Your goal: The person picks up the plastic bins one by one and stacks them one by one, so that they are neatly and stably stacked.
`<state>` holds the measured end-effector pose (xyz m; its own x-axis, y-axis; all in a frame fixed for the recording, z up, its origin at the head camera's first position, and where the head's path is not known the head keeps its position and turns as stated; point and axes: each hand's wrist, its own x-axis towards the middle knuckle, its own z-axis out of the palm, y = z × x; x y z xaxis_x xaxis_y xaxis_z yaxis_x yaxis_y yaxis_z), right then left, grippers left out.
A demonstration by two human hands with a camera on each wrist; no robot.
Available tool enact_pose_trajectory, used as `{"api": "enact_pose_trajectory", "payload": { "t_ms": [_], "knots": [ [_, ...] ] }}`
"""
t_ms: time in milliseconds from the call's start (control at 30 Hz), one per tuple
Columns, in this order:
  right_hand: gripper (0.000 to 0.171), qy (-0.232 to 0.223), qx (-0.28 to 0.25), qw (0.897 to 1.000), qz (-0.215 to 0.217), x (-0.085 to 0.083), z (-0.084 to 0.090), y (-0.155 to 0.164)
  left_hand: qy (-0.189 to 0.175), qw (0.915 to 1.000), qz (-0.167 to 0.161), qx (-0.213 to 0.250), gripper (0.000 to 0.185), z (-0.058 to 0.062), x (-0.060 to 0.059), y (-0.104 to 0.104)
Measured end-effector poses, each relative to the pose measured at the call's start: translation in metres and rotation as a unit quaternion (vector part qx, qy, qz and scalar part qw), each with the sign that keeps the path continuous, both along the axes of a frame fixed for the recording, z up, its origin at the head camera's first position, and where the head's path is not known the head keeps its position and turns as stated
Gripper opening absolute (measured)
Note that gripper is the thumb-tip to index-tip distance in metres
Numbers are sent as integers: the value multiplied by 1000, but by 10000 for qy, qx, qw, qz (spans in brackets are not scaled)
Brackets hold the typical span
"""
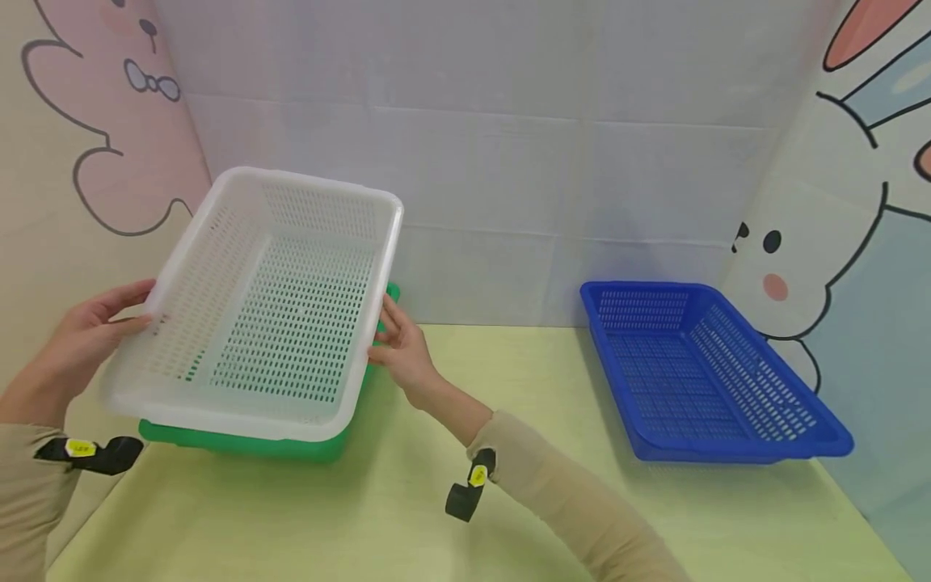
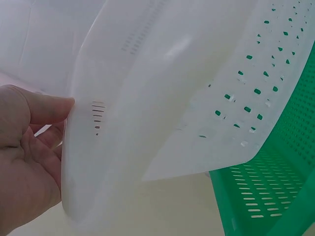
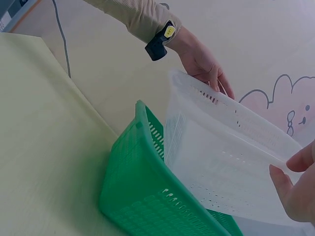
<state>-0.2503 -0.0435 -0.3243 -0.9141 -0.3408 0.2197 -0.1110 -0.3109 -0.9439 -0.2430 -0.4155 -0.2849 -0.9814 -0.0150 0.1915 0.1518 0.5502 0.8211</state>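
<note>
A white perforated plastic basket [image 1: 291,323] is held tilted over a green perforated basket [image 1: 247,443] on the left of the table. My left hand [image 1: 83,339] pinches the white basket's left rim between thumb and fingers. On the opposite rim, my right hand [image 1: 407,356] grips with thumb and fingers. In the right wrist view, the lower part of the white basket [image 3: 221,162] passes behind the near rim of the green basket [image 3: 133,182]. Whether the two baskets touch cannot be told. The white basket hides most of the green one in the head view.
A blue perforated basket [image 1: 618,396] stands at the right of the pale green table [image 1: 538,485]. Behind is a light wall [image 1: 494,162]; side panels with cartoon rabbits [image 1: 807,242] flank the table. Each sleeve bears a black wrist strap [image 1: 476,477].
</note>
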Motion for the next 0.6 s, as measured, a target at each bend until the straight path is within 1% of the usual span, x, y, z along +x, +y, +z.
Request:
{"api": "enact_pose_trajectory", "payload": {
  "t_ms": [133, 333, 400, 600],
  "knots": [
    [79, -54, -108, 9999, -2, -1, -6, -4, -220, 9997, -132, 48, 55, -2, -3, -3],
    [80, -111, -71, 9999, -69, -2, -13, -10, -506, 9982, -259, 176, 55, -8, -5, -7],
    [80, -184, -85, 9998, -90, -2, -16, -12, -600, 9976, -277, 221, 56, -10, -6, -7],
    [78, -386, 47, 9991, -184, -3, -21, -16, -933, 9951, -188, 260, 56, -18, -7, -8]
  ]
}}
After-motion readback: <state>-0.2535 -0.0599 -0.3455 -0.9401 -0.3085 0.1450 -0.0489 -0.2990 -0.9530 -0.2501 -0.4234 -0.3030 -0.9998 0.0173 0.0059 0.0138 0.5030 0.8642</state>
